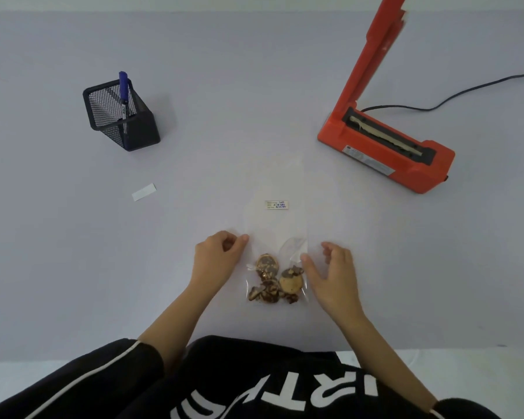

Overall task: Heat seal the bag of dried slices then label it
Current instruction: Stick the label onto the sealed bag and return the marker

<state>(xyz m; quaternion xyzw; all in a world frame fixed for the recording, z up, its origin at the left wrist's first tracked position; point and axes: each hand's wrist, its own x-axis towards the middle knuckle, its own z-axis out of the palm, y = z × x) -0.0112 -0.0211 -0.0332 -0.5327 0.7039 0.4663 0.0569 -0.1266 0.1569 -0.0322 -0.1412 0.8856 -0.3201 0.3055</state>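
Observation:
A clear plastic bag (277,231) lies flat on the table in front of me, its far end pointing away. Several brown dried slices (274,279) sit in its near end. A small white label (276,204) with handwriting is stuck on the bag's upper part. My left hand (217,257) rests at the bag's left edge, thumb and fingertips pinched at that edge. My right hand (330,270) sits at the right edge, fingers spread, thumb touching the bag beside the slices. The orange heat sealer (387,146) stands at the right with its arm raised.
A black mesh pen holder (124,119) with a blue marker (123,92) stands at the far left. A white strip of label backing (144,192) lies on the table left of the bag. The sealer's black cable (466,92) runs off to the right.

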